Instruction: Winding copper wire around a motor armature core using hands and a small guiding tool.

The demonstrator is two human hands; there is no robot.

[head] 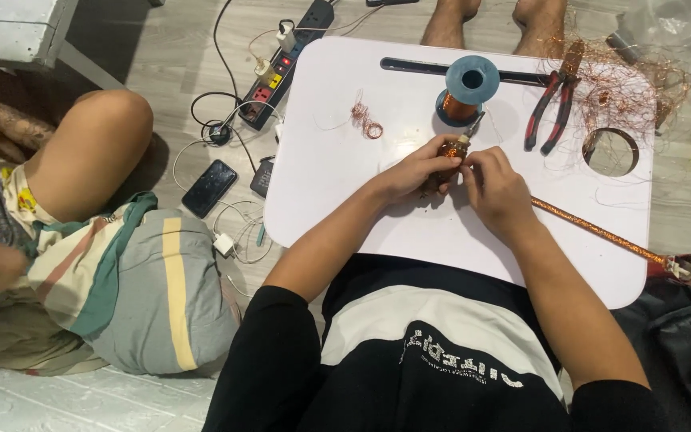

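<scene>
My left hand (413,170) grips a small object wound with copper wire (451,150) over the middle of a white lap table (321,176). My right hand (499,186) pinches at the same object from the right, fingers closed around the wire end. A blue spool of copper wire (469,86) stands just beyond my hands. A small loose coil of copper wire (367,124) lies to the left of it.
Red-handled pliers (552,104) and a tangle of copper wire (629,88) lie at the table's far right by a round hole (611,152). A long copper-wrapped rod (601,234) crosses the right edge. A power strip (281,68), cables and phone (209,188) lie on the floor left. Another person's legs are nearby.
</scene>
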